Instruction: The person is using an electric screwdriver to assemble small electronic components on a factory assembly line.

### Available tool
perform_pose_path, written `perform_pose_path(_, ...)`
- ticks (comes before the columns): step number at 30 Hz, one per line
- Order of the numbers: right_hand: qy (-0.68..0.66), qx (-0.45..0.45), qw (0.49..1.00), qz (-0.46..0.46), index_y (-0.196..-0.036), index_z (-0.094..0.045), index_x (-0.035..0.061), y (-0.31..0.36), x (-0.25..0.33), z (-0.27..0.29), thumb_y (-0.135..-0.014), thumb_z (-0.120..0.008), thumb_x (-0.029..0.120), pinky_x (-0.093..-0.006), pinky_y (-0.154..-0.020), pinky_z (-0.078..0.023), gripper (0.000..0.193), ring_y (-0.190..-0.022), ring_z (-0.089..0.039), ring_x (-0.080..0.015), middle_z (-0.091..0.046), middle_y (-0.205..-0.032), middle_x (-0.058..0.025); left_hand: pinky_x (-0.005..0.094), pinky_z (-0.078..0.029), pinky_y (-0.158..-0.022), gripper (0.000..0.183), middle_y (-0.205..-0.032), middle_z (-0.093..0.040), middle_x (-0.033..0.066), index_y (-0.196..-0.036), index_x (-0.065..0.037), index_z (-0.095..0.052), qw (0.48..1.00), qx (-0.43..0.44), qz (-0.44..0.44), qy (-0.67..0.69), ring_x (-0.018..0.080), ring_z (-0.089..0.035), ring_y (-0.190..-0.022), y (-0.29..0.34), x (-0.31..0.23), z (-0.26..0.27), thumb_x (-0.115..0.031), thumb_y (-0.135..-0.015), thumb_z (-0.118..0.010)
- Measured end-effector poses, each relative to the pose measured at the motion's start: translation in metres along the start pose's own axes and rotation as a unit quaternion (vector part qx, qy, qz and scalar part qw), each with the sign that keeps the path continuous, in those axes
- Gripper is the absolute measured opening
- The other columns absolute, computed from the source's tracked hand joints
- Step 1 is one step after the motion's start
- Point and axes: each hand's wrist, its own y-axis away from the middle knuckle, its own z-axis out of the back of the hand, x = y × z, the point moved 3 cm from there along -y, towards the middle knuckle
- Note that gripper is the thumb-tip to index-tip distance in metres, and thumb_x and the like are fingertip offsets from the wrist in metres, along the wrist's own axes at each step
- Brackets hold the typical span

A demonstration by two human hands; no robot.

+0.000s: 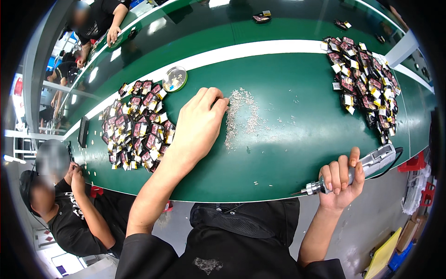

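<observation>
Left hand by scattered metal, right hand around a powered screwdriver

At the far left, a seated co-worker in a black shirt and dark cap [62,216] has both hands raised close together by the table's edge. Higher up, another person in a black top [100,21] rests a hand on the far side of the work surface. A narrow black bar [83,132] lies beside a broad heap of small black-framed, dark-pink parts with white and yellow tabs [134,123] on the smooth green table [278,162]. Just behind that heap sits a shallow round clear dish with a yellow-green rim [176,70], holding a few small pale pieces.

The person's bare left hand [200,118] reaches past the heap, its fingers curled and the tips drawn narrowly together at the left edge of a spread of tiny, slim silver screw-like pieces [240,98]. Whether a piece is pinched there cannot be told. These pieces lie mid-table, dense near the hand and thinner to the right.

The right hand [340,181] wraps around a silver-grey powered screwdriver [377,160] at the near edge, its thin bit pointing left and a black cable [394,160] at its back end. Behind it stands a second heap of the tabbed parts [362,76]. Red plastic bins [426,193] stand off the table at far right.
</observation>
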Motion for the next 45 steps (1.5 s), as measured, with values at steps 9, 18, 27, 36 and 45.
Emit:
perform_pose_path(9, -0.012, 0.010, 1.000, -0.021, -0.091, -0.043, 0.0063, 0.002, 0.004, 0.002, -0.095, -0.044, 0.019, -0.0273, -0.043, -0.039, 0.013, -0.038, -0.036, -0.0093, -0.035, -0.049, 0.0017, 0.0360, -0.046, -0.067, 0.009, -0.081, -0.055, 0.0126, -0.088, 0.001, -0.051, 0.997, -0.048, 0.035, 0.039, 0.0277, -0.056, -0.073, 0.002, 0.001, 0.001, 0.002, -0.082, -0.057)
perform_pose_path(18, 0.002, 0.011, 1.000, -0.006, -0.091, -0.045, 0.0066, -0.001, 0.000, -0.003, -0.096, -0.042, 0.019, -0.0264, -0.045, -0.036, 0.014, -0.039, -0.033, -0.0084, -0.034, -0.050, 0.0026, 0.0283, -0.049, -0.064, 0.012, -0.079, -0.064, 0.0129, -0.086, 0.004, -0.060, 0.963, -0.078, 0.080, 0.244, 0.0221, -0.063, -0.068, 0.049, -0.051, 0.025, 0.012, -0.076, -0.060)
perform_pose_path(27, -0.029, 0.045, 0.998, 0.037, -0.091, -0.047, 0.0058, 0.007, -0.017, -0.062, -0.095, -0.048, 0.020, -0.0242, -0.046, -0.036, 0.015, -0.039, -0.037, -0.0076, -0.037, -0.051, 0.0026, 0.0286, -0.050, -0.069, 0.010, -0.081, -0.065, 0.0151, -0.083, 0.007, -0.063, 0.779, -0.049, 0.175, 0.600, 0.0204, -0.063, -0.076, 0.081, -0.092, 0.006, 0.013, -0.075, -0.065)
perform_pose_path(36, -0.013, 0.041, 0.996, 0.079, -0.091, -0.050, 0.0049, 0.009, -0.024, -0.080, -0.094, -0.051, 0.022, -0.0240, -0.046, -0.036, 0.018, -0.039, -0.037, -0.0078, -0.037, -0.051, 0.0029, 0.0315, -0.049, -0.075, 0.015, -0.086, -0.059, 0.0172, -0.089, 0.008, -0.058, 0.564, -0.021, 0.216, 0.797, 0.0195, -0.059, -0.078, 0.085, -0.112, 0.000, -0.006, -0.092, -0.054)
perform_pose_path(45, 0.003, 0.065, 0.995, 0.070, -0.093, -0.051, 0.0036, 0.010, -0.024, -0.076, -0.095, -0.049, 0.024, -0.0249, -0.046, -0.037, 0.020, -0.039, -0.037, -0.0081, -0.037, -0.051, 0.0024, 0.0291, -0.048, -0.071, 0.012, -0.086, -0.058, 0.0154, -0.086, 0.008, -0.058, 0.565, 0.003, 0.211, 0.798, 0.0174, -0.057, -0.075, 0.083, -0.114, 0.001, -0.002, -0.091, -0.053)
